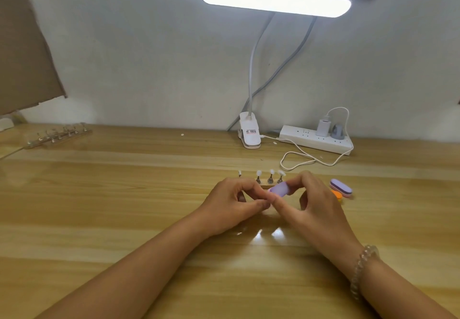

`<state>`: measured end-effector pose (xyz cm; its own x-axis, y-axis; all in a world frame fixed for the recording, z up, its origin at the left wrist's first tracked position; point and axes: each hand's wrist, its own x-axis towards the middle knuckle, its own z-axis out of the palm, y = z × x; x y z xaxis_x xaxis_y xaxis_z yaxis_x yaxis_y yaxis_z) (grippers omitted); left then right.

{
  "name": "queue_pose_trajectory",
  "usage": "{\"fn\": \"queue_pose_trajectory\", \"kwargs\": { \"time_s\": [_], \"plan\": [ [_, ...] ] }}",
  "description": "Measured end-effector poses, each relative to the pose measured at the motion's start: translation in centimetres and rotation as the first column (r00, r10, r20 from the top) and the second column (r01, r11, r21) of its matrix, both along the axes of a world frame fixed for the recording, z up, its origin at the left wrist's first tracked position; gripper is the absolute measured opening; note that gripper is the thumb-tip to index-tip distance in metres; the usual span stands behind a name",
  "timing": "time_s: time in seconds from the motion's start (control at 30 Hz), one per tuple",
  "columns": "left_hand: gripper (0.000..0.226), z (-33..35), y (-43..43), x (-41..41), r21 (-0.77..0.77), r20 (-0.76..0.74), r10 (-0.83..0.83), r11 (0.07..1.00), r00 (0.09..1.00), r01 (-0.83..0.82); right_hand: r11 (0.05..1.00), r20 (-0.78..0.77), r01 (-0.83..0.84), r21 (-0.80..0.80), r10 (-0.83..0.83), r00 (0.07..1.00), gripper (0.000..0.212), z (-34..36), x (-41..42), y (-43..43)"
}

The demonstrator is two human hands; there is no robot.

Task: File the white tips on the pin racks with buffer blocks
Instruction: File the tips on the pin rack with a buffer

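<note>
Filing step, centre frame: right hand (pixel 317 201) grips lilac buffer block (pixel 280 189); left hand (pixel 232 203) is curled in a pinch (on what, cannot tell, likely a tip). Pin rack (pixel 270 181) with white tips (pixel 258 172) sits just behind. Next calls for short light strokes

Table (pixel 124 219): pin racks (pixel 59 135), buffer blocks (pixel 341 188), perhaps crumbs (pixel 182 134)

Both bare forearms reached forward, the hands almost meeting at centre. The left hand (pixel 234 201) had its fingers curled, thumb and forefinger pinched together, anything between them hidden. The right hand (pixel 316 201) pinched a purple buffer block (pixel 280 188) between thumb and forefinger.
</note>
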<state>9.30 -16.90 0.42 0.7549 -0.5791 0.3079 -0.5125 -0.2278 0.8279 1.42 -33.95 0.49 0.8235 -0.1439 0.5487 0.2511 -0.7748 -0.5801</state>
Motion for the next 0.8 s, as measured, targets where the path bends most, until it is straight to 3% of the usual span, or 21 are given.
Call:
{"fn": "queue_pose_trajectory", "kwargs": {
  "time_s": [0.17,0.33,0.47,0.6,0.67,0.73,0.8],
  "plan": [
    [0.03,-0.2,0.0,0.3,0.008,0.019,0.007,1.0,1.0,-0.007,0.99,-0.025,-0.043,-0.133,0.04,0.999,0.029,-0.2,-0.4,0.5],
    [0.014,-0.4,0.0,0.3,0.008,0.034,-0.014,1.0,0.999,0.014,0.999,-0.059,0.045,0.001,-0.045,0.997,0.028,-0.2,0.3,-0.5],
    [0.023,-0.6,0.1,0.6,0.02,0.013,-0.012,1.0,1.0,0.012,0.995,-0.038,-0.027,-0.098,0.023,0.999,0.029,-0.6,-0.2,0.3],
    [0.005,-0.6,0.1,0.6,-0.012,-0.027,-0.019,1.0,0.999,0.019,0.993,-0.047,0.042,0.112,-0.037,0.998,0.019,-0.3,0.7,-0.9],
    [0.008,-0.6,0.0,0.6,-0.019,-0.036,-0.024,1.0,0.999,0.024,0.969,-0.019,0.056,0.239,-0.053,0.998,0.017,-0.2,0.8,-1.5],
    [0.009,-0.5,0.0,0.6,-0.015,-0.032,-0.031,0.999,0.999,0.03,0.974,0.024,0.003,0.227,-0.009,1.0,0.017,0.0,0.5,-1.0],
    [0.013,-0.5,0.0,0.6,-0.013,-0.028,-0.046,0.999,0.999,0.045,0.991,0.037,-0.081,0.106,0.077,0.996,0.022,0.0,-0.1,-0.1]
  ]
}}
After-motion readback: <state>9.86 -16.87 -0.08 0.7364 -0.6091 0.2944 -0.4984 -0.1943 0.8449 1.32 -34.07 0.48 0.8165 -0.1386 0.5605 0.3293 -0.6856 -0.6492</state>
